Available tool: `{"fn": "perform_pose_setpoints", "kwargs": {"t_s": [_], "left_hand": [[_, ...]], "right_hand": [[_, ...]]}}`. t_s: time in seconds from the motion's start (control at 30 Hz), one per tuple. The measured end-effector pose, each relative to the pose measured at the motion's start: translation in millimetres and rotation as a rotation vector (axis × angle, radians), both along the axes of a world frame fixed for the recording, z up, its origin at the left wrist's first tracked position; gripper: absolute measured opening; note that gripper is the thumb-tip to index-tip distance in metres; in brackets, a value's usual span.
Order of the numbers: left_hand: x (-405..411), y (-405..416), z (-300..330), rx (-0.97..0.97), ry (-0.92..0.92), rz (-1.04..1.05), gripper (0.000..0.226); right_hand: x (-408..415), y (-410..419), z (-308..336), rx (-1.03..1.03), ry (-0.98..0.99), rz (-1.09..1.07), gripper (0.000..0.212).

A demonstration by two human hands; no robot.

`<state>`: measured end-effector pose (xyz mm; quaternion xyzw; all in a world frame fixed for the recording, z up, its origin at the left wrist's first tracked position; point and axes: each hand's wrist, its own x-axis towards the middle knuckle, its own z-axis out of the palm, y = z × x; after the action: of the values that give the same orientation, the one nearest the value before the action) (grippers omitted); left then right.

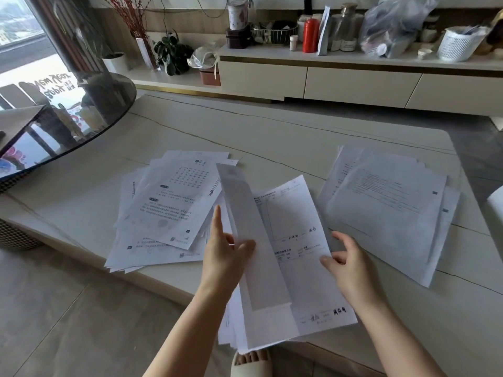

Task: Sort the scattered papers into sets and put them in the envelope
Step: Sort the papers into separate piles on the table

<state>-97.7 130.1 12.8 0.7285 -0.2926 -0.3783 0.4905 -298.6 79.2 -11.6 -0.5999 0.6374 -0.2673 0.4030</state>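
Your papers (pixel 168 210) are white with black print, one sheet (pixel 304 240) bearing black handwriting. The surface (pixel 272 131) is cream with thin dark veins. Behind stands a red bottle (pixel 310 35) and a white latticed basket (pixel 457 46).

Left hand (pixel 227 255) grips sheet (pixel 250 235); right hand (pixel 347 261) holds form (pixel 296 240).

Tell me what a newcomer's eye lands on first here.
First, the two hands at bottom centre: the left hand pinches a lifted sheet while the right hand holds the held stack. Next, two loose paper piles on the pale table: the left pile and the right pile.
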Motion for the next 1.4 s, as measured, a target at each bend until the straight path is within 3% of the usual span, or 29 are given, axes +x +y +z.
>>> {"fn": "perform_pose_setpoints", "kwargs": {"t_s": [0.1, 0.17, 0.23, 0.27, 0.33, 0.4, 0.47, 0.53, 0.63, 0.73, 0.97, 1.17, 1.2, 1.3, 1.4], "left_hand": [[3, 2, 3, -0.019, -0.057, 0.004, 0.08], [-3, 2, 2, -0.024, -0.072, -0.006, 0.051], [-13, -2, 0, -0.034, -0.042, 0.015, 0.017], [-18, -5, -3, -0.042, -0.023, 0.021, 0.02], [-25, -9, -9, -0.033, -0.004, -0.003, 0.039], [-29, -10, -10, -0.011, 0.071, -0.02, 0.041], [-26, -9, -14, 0.004, 0.088, -0.04, 0.042], [-16, -7, -11, 0.022, -0.014, -0.053, 0.045], [6, -1, -1, -0.01, -0.116, 0.003, 0.05], [18, 7, 16, -0.069, -0.11, 0.068, 0.065], [-7, -9, 30, -0.047, -0.276, 0.068, 0.038], [-59, -24, -3, 0.137, -0.421, -0.178, 0.021], [-66, -25, -11, 0.153, -0.414, -0.196, 0.027], [-79, -31, -28, 0.186, -0.434, -0.228, 0.078], [-91, -39, -32, 0.165, -0.66, -0.34, 0.072]], "right_hand": [[3, 2, 0, -0.092, 0.045, -0.019, 0.056], [7, 5, 2, -0.214, 0.124, 0.018, 0.05], [15, 7, 8, -0.087, -0.086, 0.055, 0.038], [21, 10, 11, 0.062, -0.269, 0.074, 0.033], [27, 13, 12, 0.322, -0.513, 0.1, 0.045], [26, 12, 8, 0.458, -0.539, 0.174, 0.065], [22, 9, 6, 0.518, -0.572, 0.201, 0.072], [17, 6, 4, 0.458, -0.507, 0.118, 0.058], [10, 4, -2, 0.204, -0.216, 0.023, 0.021], [5, 4, -6, 0.147, -0.13, 0.007, 0.023], [-14, 10, -13, 0.243, -0.169, 0.046, 0.021], [-32, 9, -13, 0.214, -0.205, 0.051, 0.021], [-38, 7, -13, 0.184, -0.194, 0.024, 0.017], [-67, -1, -11, 0.092, -0.116, -0.093, 0.013], [-99, -9, -5, -0.031, -0.003, -0.26, 0.021]]}}
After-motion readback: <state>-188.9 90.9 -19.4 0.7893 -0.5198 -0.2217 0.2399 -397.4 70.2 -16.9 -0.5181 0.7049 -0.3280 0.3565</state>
